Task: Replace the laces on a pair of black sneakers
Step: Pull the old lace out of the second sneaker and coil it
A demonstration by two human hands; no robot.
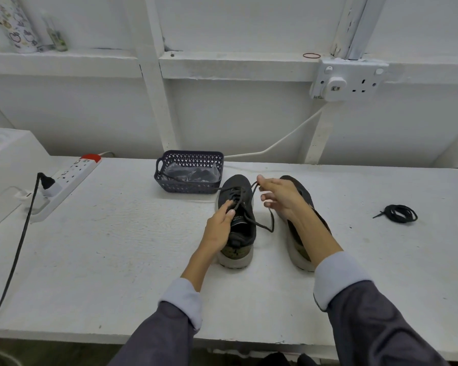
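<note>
Two black sneakers with pale soles stand side by side on the white table, toes pointing away. The left sneaker (236, 204) has a dark lace (259, 223) threaded through its eyelets. My left hand (221, 223) rests on its tongue, fingers pressing near the lacing. My right hand (278, 195) pinches the lace end between thumb and forefinger, lifted above the gap between the shoes; a loop of lace hangs down to the table. My right forearm covers much of the right sneaker (299, 241). A loose coiled black lace (401, 213) lies to the right.
A dark plastic basket (189, 187) holding clear plastic bags sits just behind the left sneaker. A white power strip (64, 184) with plugs and a black cable lies at the left. A wall socket (351, 80) is mounted behind, with a white cable running down.
</note>
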